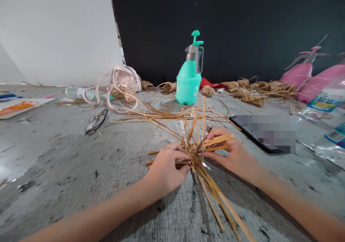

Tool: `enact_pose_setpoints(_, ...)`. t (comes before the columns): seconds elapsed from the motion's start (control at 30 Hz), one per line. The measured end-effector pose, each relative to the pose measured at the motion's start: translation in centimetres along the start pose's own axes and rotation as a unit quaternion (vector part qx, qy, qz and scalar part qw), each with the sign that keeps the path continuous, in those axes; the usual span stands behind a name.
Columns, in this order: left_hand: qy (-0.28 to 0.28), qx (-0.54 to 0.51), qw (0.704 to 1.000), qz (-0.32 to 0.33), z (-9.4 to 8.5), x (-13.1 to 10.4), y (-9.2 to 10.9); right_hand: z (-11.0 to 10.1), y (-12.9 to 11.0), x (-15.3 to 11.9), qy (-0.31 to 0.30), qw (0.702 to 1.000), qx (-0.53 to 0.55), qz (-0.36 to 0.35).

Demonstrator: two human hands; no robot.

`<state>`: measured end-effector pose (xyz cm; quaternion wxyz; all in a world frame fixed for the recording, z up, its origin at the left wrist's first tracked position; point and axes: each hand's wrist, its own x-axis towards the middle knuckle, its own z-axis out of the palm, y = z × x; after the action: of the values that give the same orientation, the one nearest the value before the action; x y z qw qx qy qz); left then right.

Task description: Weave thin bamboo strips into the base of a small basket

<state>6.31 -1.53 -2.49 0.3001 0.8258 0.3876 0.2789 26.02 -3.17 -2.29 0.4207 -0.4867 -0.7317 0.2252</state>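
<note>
In front of me on the tabletop lies a partly woven piece of bamboo strips, its loose ends spreading out in all directions. My left hand is closed on its left side, thumb and fingers pinching near the woven middle. On the other side my right hand has its fingers bent around strips that point right, the thumb below them. A dark metal clip stands up from the weave close to my right fingers. A paler clip rises further left. The fingertips partly hide the woven centre.
Loose bamboo strips lie just beyond the weave, before a green spray bottle. To the right is a phone; to the left are glasses and a pink bag. Small woven baskets line the back, near pink bottles.
</note>
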Motion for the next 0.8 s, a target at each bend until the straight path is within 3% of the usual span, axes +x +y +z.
enact_pose_setpoints(0.57, -0.01, 0.025, 1.0, -0.004, -0.11, 0.18, 0.24, 0.27, 0.02, -0.03, -0.005, 0.997, -0.069, 0.02)
enact_pose_setpoints(0.8, 0.009, 0.034, 0.998, 0.061, 0.19, -0.18, -0.05, 0.64, -0.39, -0.15, -0.02, 0.997, -0.06, 0.034)
